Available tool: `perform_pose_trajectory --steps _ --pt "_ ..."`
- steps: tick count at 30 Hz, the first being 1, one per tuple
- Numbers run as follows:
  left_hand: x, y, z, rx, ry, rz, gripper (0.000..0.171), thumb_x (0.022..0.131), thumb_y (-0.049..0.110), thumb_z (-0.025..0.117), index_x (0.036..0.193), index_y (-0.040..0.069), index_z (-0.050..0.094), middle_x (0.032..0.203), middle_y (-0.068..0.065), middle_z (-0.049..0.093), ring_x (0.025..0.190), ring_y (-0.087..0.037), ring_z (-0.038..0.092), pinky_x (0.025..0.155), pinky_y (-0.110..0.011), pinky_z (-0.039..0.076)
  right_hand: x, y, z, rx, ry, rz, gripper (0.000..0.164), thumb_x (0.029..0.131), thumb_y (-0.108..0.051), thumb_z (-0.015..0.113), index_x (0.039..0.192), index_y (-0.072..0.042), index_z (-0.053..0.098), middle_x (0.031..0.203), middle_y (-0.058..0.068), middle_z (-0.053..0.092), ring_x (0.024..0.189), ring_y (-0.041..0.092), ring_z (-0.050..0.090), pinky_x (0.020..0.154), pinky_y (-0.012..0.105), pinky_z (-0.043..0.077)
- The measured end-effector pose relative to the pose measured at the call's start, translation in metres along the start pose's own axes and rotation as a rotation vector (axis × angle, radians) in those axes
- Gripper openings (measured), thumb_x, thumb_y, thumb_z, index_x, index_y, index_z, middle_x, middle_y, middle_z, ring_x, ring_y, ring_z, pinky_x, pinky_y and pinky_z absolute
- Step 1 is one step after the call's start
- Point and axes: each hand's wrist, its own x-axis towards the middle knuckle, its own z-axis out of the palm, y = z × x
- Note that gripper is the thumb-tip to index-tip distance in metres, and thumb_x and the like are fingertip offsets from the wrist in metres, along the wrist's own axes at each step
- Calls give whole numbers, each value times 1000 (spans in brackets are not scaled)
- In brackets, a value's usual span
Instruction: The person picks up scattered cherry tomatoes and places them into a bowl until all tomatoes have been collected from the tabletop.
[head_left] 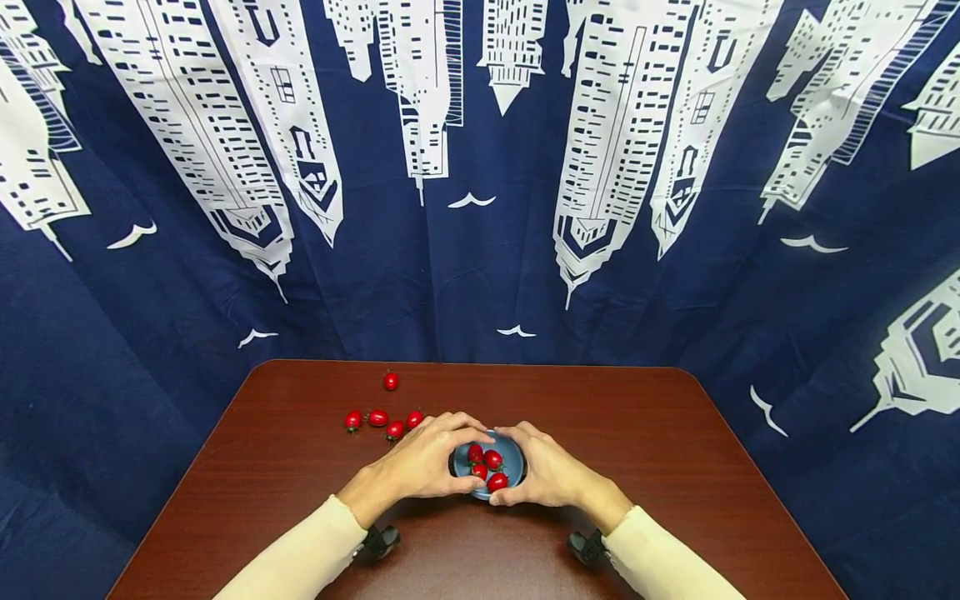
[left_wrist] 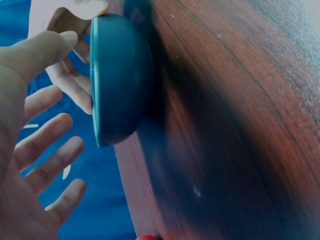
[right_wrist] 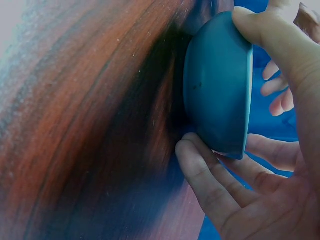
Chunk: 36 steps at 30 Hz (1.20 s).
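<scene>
A small blue bowl (head_left: 513, 452) with several cherry tomatoes (head_left: 492, 459) inside stands between both hands. My right hand (head_left: 553, 468) grips its right side. In the right wrist view, the thumb lies on the near rim of the bowl (right_wrist: 217, 85) and the fingers come round its far side. On the left, my left hand (head_left: 431, 457) arches over the rim in the head view. The left wrist view shows its fingers spread and loosely bent, a gap away from the bowl (left_wrist: 122, 80), with nothing held.
Left of the bowl, several loose cherry tomatoes (head_left: 378, 418) lie on the brown wooden table (head_left: 645, 433), partly behind the left hand. One tomato (head_left: 391, 381) sits farther back near the far edge. A dark blue curtain (head_left: 450, 275) with white buildings hangs behind the table.
</scene>
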Motion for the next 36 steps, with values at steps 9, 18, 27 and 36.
perform_pose_trajectory --steps 9,18,27,36 --pt "-5 -5 -1 1 -7 -25 63 93 55 96 149 29 78 157 7 70 140 -17 70 118 -52 57 0 1 1 14 -9 5 107 81 -59 105 163 -6 61 134 2 70 114 14 73 101 30 66" --pt "-13 -12 -13 -11 28 -60 68 91 50 99 152 28 77 159 -2 70 142 -26 70 115 -57 55 -1 0 1 28 -5 0 108 80 -58 105 163 -4 62 135 3 71 116 16 75 103 32 66" --pt "-24 -32 -20 56 48 -125 72 90 48 100 154 28 75 160 -4 70 145 -26 70 116 -56 56 1 1 1 7 4 9 108 80 -58 105 164 -6 62 135 1 71 117 15 73 104 34 66" --pt "-35 -60 -26 117 72 -247 72 89 43 101 154 23 76 154 -5 72 141 -34 70 112 -60 56 -1 -1 -2 21 0 24 107 80 -57 106 164 -6 62 136 3 71 119 18 73 106 35 66"
